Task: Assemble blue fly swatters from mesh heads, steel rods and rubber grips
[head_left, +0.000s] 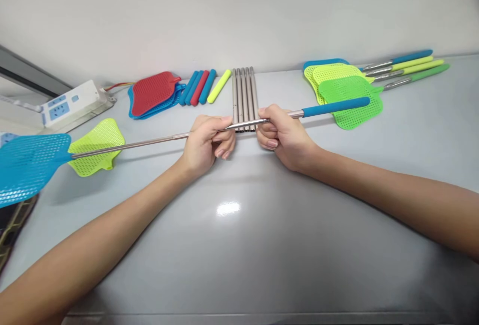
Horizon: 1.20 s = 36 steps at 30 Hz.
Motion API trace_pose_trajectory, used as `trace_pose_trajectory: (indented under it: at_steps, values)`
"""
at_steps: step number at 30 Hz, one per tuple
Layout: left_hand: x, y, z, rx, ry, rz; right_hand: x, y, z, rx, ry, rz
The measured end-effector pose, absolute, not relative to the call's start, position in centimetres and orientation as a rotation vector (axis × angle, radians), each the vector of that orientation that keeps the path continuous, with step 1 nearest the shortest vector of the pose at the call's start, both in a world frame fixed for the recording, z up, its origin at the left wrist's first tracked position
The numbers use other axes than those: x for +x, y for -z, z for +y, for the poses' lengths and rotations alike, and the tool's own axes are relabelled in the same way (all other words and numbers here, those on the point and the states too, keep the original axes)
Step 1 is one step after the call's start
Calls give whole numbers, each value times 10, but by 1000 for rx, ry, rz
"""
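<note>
A fly swatter [149, 144] with a blue perforated head, an extended metal rod and a blue grip is held across the view, above the table. My left hand [207, 140] is closed around the middle of its rod. Nearer the blue grip, my right hand [280, 133] is closed on the rod too. Behind and between the hands lie several metal tubes [245, 98] side by side. A loose yellow-green swatter head [99, 145] rests on the table beneath the rod, beside the blue head.
Red and blue swatter heads [155, 94] lie stacked at the back left, beside several foam grips [198, 88]. Swatters with grips and heads [350, 98] overlap at the back right. A white power strip [75, 105] stands at the left, and a wall backs the grey table [262, 245].
</note>
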State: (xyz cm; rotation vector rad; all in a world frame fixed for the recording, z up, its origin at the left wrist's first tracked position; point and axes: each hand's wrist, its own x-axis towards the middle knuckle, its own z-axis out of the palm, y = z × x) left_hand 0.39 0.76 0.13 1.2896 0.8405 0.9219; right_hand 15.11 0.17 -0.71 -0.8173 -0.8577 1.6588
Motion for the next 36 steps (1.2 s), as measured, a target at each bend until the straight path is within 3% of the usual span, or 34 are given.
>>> trace_pose_trajectory:
  at_steps: [36]
  values:
    - [1,-1,8,1269,-928,874,158,0,5,-940,-1620,-993]
